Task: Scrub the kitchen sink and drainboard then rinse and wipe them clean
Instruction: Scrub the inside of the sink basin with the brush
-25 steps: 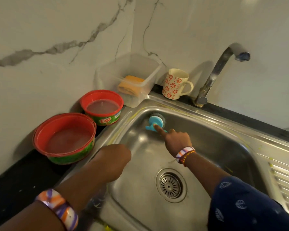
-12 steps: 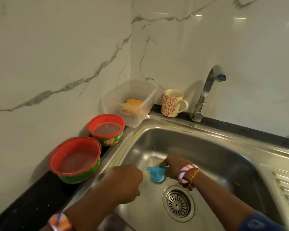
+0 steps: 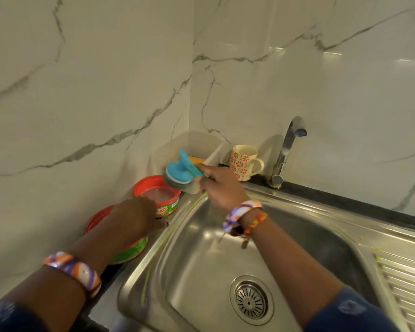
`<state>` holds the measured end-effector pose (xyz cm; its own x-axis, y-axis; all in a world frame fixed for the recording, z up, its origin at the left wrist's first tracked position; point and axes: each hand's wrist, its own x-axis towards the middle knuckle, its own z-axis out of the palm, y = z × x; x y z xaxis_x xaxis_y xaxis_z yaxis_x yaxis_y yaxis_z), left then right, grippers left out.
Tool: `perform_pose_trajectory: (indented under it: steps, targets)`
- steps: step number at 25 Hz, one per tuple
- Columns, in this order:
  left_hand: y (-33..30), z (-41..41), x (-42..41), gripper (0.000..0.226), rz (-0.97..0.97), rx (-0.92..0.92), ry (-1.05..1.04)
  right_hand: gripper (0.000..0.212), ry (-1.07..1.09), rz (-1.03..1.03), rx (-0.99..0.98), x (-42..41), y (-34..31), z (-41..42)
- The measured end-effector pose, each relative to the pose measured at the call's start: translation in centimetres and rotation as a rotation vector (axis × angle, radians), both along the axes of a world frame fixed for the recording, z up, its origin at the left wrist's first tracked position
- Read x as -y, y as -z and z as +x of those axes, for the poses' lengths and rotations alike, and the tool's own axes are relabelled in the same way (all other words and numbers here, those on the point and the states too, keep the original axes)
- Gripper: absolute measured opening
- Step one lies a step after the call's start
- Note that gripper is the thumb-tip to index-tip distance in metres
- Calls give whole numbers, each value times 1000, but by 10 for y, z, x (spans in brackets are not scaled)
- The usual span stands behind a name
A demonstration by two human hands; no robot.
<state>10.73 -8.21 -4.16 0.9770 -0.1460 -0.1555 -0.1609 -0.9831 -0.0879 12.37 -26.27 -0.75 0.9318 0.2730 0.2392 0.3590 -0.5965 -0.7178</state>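
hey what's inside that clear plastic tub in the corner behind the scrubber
Inside the clear tub an orange sponge shows against the near wall. The blue-handled scrubber held by the right hand covers most of the tub's floor, so anything else in there cannot be seen.

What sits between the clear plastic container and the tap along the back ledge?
In the head view, a flowered mug stands between the clear container and the tap.
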Motion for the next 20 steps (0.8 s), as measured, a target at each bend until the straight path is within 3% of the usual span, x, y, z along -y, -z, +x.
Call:
perform_pose_trajectory:
  steps: [6, 10, 14, 20]
  targets:
    - [7, 6, -1, 54, 24, 17, 37, 35, 91, -352, 37, -58, 40, 36]
    - [14, 13, 4, 55, 20, 45, 55, 35, 1, -324, -32, -67, 51, 40]
    - [14, 19, -1, 60, -3, 44, 74, 28, 135, -468, 43, -66, 47, 56]
    - [11, 19, 2, 57, -26, 67, 83, 31, 22, -381, -67, -73, 46, 63]
